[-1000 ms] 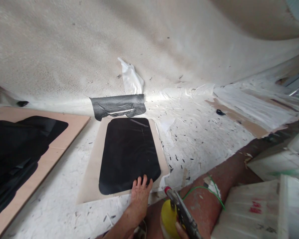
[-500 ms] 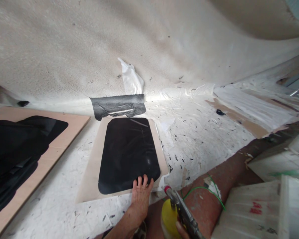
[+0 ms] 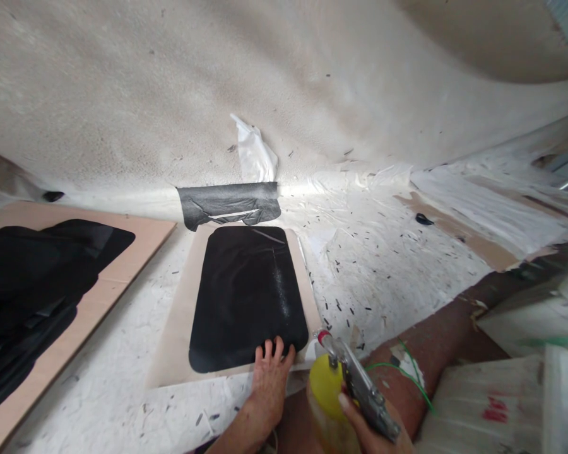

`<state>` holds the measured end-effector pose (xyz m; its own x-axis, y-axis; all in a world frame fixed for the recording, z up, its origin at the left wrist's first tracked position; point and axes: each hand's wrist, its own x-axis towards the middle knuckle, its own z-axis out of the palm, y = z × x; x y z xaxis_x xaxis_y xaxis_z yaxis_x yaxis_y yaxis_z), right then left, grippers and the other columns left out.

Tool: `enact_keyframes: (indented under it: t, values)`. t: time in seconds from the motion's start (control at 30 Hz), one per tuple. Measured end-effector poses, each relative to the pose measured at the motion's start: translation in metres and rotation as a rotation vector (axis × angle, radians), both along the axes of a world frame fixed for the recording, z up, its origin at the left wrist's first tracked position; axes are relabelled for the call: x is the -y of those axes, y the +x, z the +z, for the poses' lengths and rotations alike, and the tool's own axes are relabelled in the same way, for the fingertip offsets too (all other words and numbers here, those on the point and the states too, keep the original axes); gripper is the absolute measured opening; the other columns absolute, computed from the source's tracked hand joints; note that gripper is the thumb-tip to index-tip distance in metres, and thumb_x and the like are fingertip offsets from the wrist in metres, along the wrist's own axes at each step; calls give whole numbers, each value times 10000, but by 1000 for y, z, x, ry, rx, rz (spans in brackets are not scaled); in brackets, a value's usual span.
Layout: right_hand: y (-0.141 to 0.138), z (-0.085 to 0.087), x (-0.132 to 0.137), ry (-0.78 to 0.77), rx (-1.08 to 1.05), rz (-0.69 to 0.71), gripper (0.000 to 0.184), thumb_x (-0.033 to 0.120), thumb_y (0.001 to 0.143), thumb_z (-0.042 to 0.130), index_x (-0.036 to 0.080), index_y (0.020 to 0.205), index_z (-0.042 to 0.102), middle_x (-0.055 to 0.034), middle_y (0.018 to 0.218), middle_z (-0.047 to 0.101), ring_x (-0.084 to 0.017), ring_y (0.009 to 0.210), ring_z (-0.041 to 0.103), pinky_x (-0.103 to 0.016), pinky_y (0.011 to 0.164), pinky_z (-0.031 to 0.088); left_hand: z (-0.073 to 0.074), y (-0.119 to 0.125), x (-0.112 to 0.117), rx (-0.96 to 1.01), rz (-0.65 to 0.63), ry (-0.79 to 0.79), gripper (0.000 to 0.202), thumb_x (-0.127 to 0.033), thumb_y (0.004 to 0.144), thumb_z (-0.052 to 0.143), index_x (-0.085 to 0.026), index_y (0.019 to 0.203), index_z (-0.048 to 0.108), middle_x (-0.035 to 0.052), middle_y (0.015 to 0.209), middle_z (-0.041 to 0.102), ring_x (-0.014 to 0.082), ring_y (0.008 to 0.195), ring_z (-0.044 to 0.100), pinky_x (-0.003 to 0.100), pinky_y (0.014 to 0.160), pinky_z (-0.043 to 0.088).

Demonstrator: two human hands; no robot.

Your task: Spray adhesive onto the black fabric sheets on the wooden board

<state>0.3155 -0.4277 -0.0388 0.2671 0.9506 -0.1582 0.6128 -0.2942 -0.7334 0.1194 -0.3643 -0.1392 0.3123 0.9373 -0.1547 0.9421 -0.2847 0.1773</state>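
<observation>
Pinning near edge of black sheet (image 3: pixel 248 296) on its backing card (image 3: pixel 177 334), tabletop centre: left hand (image 3: pixel 271 378) flat, fingers spread. Right hand (image 3: pixel 366 429) wrapped around spray gun (image 3: pixel 355 388) with yellow cup (image 3: pixel 325 384). Risk: overspray hits fingers; sheet shifts if pressure eases.

No legible text or labels

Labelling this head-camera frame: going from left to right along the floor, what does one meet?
Black pile on board → black sheet → left hand → yellow spray gun in right hand → white boxes.
</observation>
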Motion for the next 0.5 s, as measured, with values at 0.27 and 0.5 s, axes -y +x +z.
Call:
enact_keyframes:
  t: [0.27, 0.5]
  values:
    - [-18, 29, -20, -42, -196, 19, 530, 556, 778, 555, 138, 1095, 632, -156, 1144, 662, -339, 1139, 562, -493, 1052, 383, -7, 1, -2, -3, -1, -5, 497, -199, 900, 434, -393, 1357, 451, 94, 1379, 444, 319, 1199, 409, 510, 938, 366]
    - [-29, 53, -39, 60, -228, -8, 306, 437, 719, 643, 211, 906, 731, -48, 954, 741, -293, 1000, 658, -333, 865, 556, -9, 0, -1, -12, -28, 4, 519, -183, 885, 460, -372, 1368, 441, 100, 1378, 440, 318, 1209, 396, 512, 951, 356]
